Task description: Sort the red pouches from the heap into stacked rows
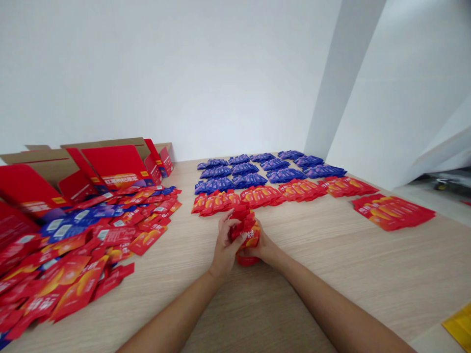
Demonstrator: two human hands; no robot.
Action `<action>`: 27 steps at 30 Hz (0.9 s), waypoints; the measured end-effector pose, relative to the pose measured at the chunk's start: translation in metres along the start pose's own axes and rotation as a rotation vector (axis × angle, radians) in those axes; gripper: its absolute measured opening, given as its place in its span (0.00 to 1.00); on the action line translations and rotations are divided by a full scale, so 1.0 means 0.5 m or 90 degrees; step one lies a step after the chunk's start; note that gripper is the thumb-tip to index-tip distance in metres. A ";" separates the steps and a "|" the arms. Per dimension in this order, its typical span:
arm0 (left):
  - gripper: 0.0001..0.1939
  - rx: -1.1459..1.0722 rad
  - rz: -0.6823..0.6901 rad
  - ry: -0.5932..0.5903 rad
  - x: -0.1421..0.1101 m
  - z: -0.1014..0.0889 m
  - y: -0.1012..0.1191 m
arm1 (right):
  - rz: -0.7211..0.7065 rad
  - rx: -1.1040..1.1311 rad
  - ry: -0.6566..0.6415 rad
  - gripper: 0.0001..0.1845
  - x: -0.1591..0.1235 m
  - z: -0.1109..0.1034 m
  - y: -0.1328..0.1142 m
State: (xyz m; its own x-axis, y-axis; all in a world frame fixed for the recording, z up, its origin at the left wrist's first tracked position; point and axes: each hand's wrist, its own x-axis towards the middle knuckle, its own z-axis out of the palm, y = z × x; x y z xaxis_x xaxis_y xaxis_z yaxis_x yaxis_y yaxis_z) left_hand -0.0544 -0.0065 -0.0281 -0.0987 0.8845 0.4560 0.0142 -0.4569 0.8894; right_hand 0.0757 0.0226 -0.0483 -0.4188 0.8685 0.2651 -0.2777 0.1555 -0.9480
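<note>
Grips a thick, glossy red sachet bundle (250,237) with curled left hand (223,246) and right hand (262,247) over the wood-grained table (331,255), with slick pouches (75,277) heaped loosely at its left

Head-height view, facing forward, tilted down over tabletop (316,260)

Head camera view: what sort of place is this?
Probably a packing workspace: the table bears a loose heap of red and blue packets, rows of fanned packets, and open red boxes.
</note>
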 end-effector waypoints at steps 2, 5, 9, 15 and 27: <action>0.09 0.003 0.001 0.000 0.001 -0.002 -0.003 | 0.004 -0.001 -0.005 0.48 -0.001 0.000 -0.002; 0.08 0.027 -0.001 0.008 0.005 -0.002 -0.005 | 0.013 -0.003 -0.012 0.47 -0.003 0.000 -0.003; 0.10 0.057 -0.004 0.010 0.004 0.002 0.000 | 0.033 -0.019 -0.020 0.45 -0.006 0.002 -0.004; 0.16 0.129 0.046 0.013 -0.008 0.007 0.005 | 0.015 -0.039 -0.009 0.47 -0.009 0.004 -0.005; 0.39 0.080 -0.064 0.067 0.000 0.015 -0.013 | -0.033 -0.051 0.022 0.43 -0.003 0.024 0.002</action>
State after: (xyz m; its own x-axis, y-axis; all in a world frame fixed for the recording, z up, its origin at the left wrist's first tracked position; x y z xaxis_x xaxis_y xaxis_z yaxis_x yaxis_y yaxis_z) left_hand -0.0471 -0.0030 -0.0335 -0.2093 0.9072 0.3649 0.1223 -0.3459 0.9303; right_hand 0.0658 0.0159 -0.0477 -0.3749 0.8741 0.3090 -0.2278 0.2363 -0.9446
